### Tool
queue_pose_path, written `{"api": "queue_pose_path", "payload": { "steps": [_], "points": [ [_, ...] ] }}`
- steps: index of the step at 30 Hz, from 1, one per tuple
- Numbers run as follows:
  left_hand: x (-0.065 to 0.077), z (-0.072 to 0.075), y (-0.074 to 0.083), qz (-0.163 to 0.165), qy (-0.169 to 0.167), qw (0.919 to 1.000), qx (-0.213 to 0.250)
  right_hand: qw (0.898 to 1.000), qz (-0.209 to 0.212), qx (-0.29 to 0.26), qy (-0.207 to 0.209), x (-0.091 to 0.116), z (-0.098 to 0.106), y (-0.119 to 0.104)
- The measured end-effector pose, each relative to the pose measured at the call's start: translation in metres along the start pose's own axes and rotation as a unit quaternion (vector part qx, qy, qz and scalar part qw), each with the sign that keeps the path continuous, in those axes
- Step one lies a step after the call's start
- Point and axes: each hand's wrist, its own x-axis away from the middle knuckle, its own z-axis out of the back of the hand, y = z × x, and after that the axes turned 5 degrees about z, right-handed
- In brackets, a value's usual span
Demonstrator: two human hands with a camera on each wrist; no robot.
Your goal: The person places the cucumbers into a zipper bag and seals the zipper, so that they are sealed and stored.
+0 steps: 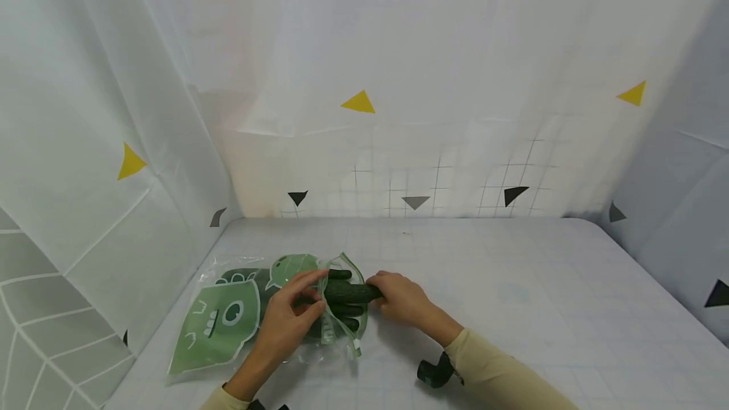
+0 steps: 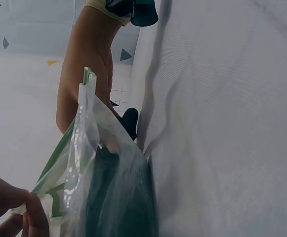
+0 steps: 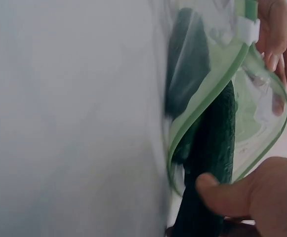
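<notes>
A clear zip bag [image 1: 250, 341] with a green cartoon print lies on the left half of the table, its mouth spread toward the right. Several dark green cucumbers sit inside it, their ends showing at the opening. My right hand [image 1: 403, 298] grips the outer end of one cucumber [image 1: 352, 293], which pokes out of the mouth. At the upper rim, my left hand [image 1: 285, 321] pinches the bag's edge between thumb and fingers, as the left wrist view shows. In the right wrist view, a white slider [image 3: 248, 30] sits on the green zip strip [image 3: 210, 106].
White sheeting [image 1: 398, 49] with yellow and dark triangles rises behind the table [image 1: 512, 296] and at both sides. A dark wrist-worn device [image 1: 435, 372] hangs by the right sleeve, just above the tabletop.
</notes>
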Motion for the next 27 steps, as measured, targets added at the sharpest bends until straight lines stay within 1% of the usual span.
{"api": "queue_pose_path", "payload": {
  "steps": [5, 7, 11, 16, 18, 20, 24, 27],
  "points": [
    [0.0, 0.001, 0.0, 0.0, 0.0, 1.0, -0.002, 0.999, 0.051, -0.013, 0.008, 0.005, 0.005, 0.014],
    [-0.001, 0.002, 0.0, 0.0, -0.001, 1.0, -0.003, 0.998, 0.054, -0.015, 0.007, 0.01, 0.008, 0.021],
    [-0.001, 0.002, 0.001, 0.002, -0.003, 1.0, -0.005, 0.999, 0.033, -0.026, 0.003, 0.019, 0.015, 0.034],
    [-0.001, 0.002, 0.001, 0.007, 0.0, 1.0, -0.001, 0.999, 0.022, -0.047, -0.007, 0.021, 0.018, 0.045],
    [-0.001, 0.001, 0.001, 0.007, 0.002, 1.0, 0.0, 0.998, 0.027, -0.053, -0.01, 0.02, 0.017, 0.047],
    [0.0, 0.001, 0.001, 0.006, 0.002, 1.0, 0.0, 0.998, 0.042, -0.052, -0.007, 0.018, 0.015, 0.05],
    [0.0, 0.0, 0.0, -0.002, -0.001, 1.0, 0.001, 0.997, 0.074, -0.033, 0.009, 0.015, 0.011, 0.051],
    [0.0, 0.0, 0.0, -0.006, -0.003, 1.0, 0.002, 0.995, 0.091, -0.033, 0.019, 0.013, 0.01, 0.05]
  ]
}}
